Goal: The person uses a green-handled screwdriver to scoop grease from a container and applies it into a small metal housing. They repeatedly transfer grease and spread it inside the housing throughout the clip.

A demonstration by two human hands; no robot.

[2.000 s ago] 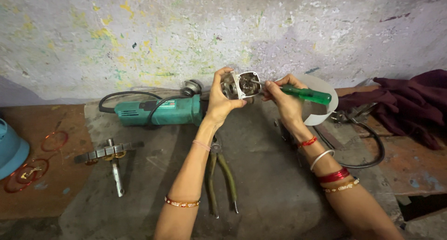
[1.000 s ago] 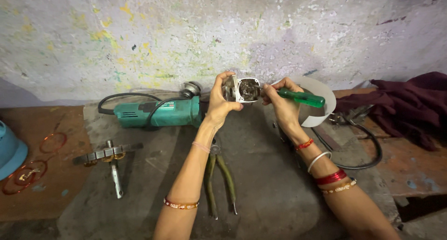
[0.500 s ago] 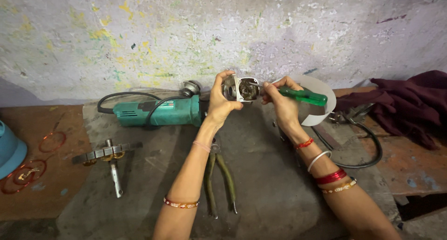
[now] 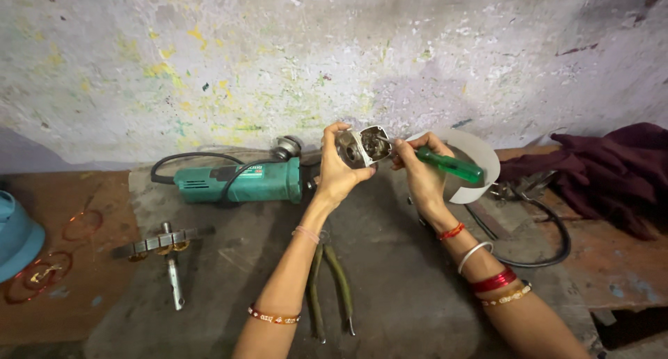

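Change: hands and housing [image 4: 363, 147] sit as half a second ago; no visible shift.
Left hand [image 4: 335, 172]: grasps housing, raised above mat [image 4: 410, 289].
Right hand [image 4: 422, 172]: grips screwdriver [image 4: 447, 165], tip at housing.
Surroundings: grinder [image 4: 240, 179] behind left hand; pliers [image 4: 328, 282] under left forearm; armature [image 4: 167, 251] far left; cloth [image 4: 612, 168] right.

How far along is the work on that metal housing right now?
Done: the metal gear housing is off the green angle grinder, and an armature lies apart on the floor. In hand: left hand holds the housing; right hand works a green-handled screwdriver into it. Left: pliers lie unused, parts unassembled.
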